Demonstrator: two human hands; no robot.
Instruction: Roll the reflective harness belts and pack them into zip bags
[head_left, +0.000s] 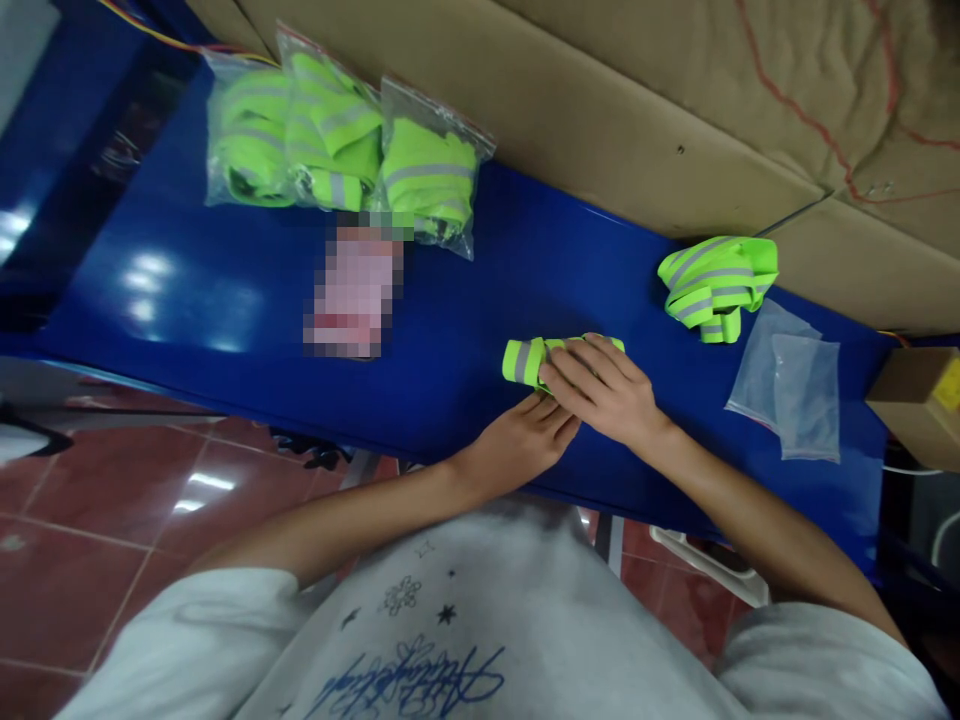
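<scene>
A neon-yellow reflective strap (523, 362) with grey stripes lies bundled at the front middle of the blue table, partly covered by my hands. My right hand (604, 385) rests over its top with the fingers curled onto it. Beneath, my left hand (529, 435) grips the near edge of the bundle, its fingertips hidden under the right hand. To the right lies another loosely folded reflective strap bundle (716, 280). Beside that are clear plastic zip bags (806, 385), lying flat and overlapping.
Three clear bags of folded reflective straps (431, 175) stand at the back left of the blue table (450, 310). A blurred-out pinkish rectangular item (354, 285) lies in front of them. Cardboard (600, 110) lines the back edge, and a cardboard box (911, 400) is at far right.
</scene>
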